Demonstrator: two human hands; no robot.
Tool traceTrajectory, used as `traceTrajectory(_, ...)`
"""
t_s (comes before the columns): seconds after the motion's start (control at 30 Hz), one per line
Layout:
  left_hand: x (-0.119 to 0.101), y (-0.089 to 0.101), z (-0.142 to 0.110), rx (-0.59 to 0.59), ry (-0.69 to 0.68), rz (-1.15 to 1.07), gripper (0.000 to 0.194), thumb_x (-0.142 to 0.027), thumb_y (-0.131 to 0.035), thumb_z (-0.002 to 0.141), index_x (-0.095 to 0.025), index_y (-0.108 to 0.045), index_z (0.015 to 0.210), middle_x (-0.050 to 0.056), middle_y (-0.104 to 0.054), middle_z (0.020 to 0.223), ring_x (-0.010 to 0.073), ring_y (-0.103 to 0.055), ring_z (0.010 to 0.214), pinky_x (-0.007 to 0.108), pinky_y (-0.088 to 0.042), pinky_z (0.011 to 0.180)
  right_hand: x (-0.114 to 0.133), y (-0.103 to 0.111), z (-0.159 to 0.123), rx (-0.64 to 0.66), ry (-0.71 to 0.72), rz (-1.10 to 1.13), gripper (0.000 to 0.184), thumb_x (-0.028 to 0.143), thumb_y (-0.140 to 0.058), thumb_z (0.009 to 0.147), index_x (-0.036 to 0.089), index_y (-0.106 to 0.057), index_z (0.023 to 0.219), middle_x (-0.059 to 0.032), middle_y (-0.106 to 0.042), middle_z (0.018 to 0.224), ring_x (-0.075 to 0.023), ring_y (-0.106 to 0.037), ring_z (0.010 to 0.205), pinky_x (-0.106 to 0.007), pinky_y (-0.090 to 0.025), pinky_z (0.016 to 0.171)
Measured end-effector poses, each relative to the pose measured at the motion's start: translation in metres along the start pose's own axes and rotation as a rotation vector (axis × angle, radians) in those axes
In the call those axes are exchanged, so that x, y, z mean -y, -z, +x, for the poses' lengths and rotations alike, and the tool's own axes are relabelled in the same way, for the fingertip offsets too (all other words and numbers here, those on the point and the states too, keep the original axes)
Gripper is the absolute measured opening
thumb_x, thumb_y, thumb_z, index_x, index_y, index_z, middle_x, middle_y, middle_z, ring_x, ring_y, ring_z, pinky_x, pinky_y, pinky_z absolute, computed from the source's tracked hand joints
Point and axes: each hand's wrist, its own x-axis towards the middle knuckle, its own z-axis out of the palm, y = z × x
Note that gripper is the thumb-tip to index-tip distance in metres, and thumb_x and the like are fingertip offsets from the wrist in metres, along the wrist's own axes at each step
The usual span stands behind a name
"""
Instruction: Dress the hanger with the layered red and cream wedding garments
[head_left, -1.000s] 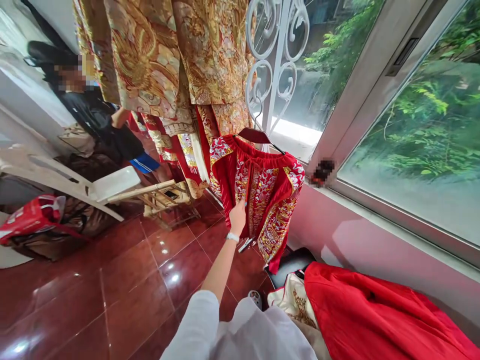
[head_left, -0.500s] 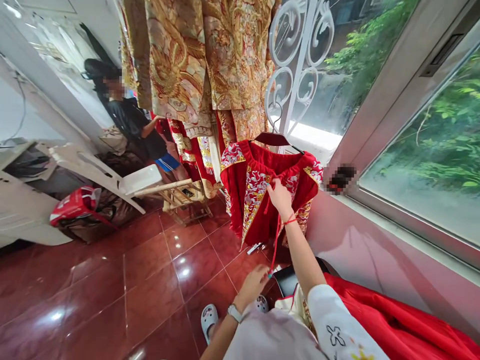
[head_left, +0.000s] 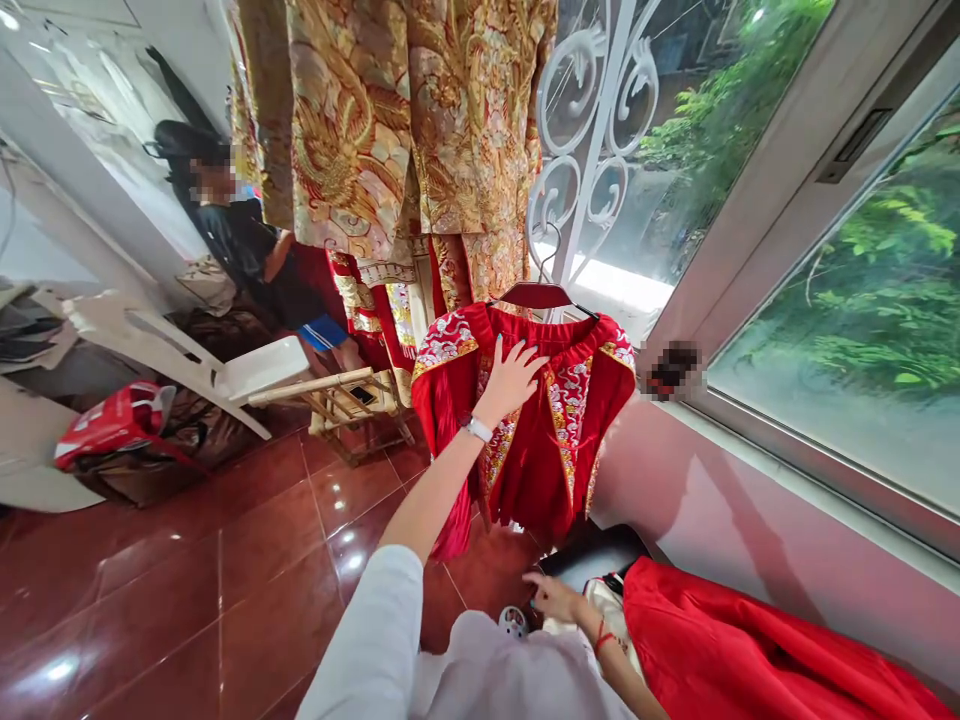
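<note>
A red embroidered skirt (head_left: 536,440) hangs from a dark hanger (head_left: 541,294) hooked on a white scrolled window grille (head_left: 592,130). My left hand (head_left: 510,380), with a white watch at the wrist, lies flat with fingers spread on the skirt just under its waistband. My right hand (head_left: 553,596) is low by my lap, fingers loosely apart, touching the edge of a cream and gold cloth (head_left: 604,610) beside a red garment (head_left: 742,650). It holds nothing that I can see.
Gold brocade robes (head_left: 405,130) hang above the skirt. A person in a black top (head_left: 251,250) stands at the back left near a white chair (head_left: 225,365) and a wooden rack (head_left: 345,395). A red bag (head_left: 112,425) lies on the red tile floor (head_left: 225,580). A pink wall and window run along the right.
My right hand let go of the skirt's red tie and dropped to my lap. My left hand rose from below and now presses on the skirt's upper front.
</note>
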Motion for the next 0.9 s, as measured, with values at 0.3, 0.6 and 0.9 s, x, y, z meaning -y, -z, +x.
traceTrajectory(0.3, -0.038, -0.058, -0.119, -0.136, 0.16, -0.172, 0.02, -0.016, -0.065, 0.084, -0.018, -0.068, 0.104, 0.015, -0.04, 0.157, 0.0347, -0.03, 0.151, 0.057, -0.033, 0.122, 0.123, 0.165, 0.046, -0.442, 0.311, 0.749, 0.05, 0.055, -0.059, 0.084, 0.022, -0.063, 0.122, -0.0064, -0.07, 0.1, -0.0165, -0.066, 0.081, -0.031, -0.056, 0.077)
traceTrajectory(0.6, -0.092, -0.105, -0.347, 0.402, 0.335, -0.466, 0.017, -0.007, -0.055, 0.073, -0.02, -0.064, 0.079, 0.007, -0.072, 0.102, 0.0228, -0.064, 0.105, 0.044, -0.047, 0.106, 0.187, 0.199, 0.133, -0.755, 0.231, 0.962, 0.032, 0.047, -0.074, 0.072, 0.021, -0.058, 0.082, -0.0003, -0.065, 0.076, -0.0142, -0.062, 0.062, -0.026, -0.052, 0.054)
traceTrajectory(0.9, -0.05, -0.045, -0.306, 0.763, 0.46, -0.438, 0.013, -0.023, -0.055, 0.084, -0.02, -0.066, 0.077, 0.004, -0.07, 0.086, 0.0204, -0.064, 0.089, 0.036, -0.046, 0.096, 0.197, 0.214, 0.167, -0.761, 0.208, 1.187, 0.035, 0.04, -0.081, 0.072, 0.02, -0.053, 0.067, 0.0069, -0.051, 0.054, -0.0073, -0.046, 0.047, -0.02, -0.039, 0.042)
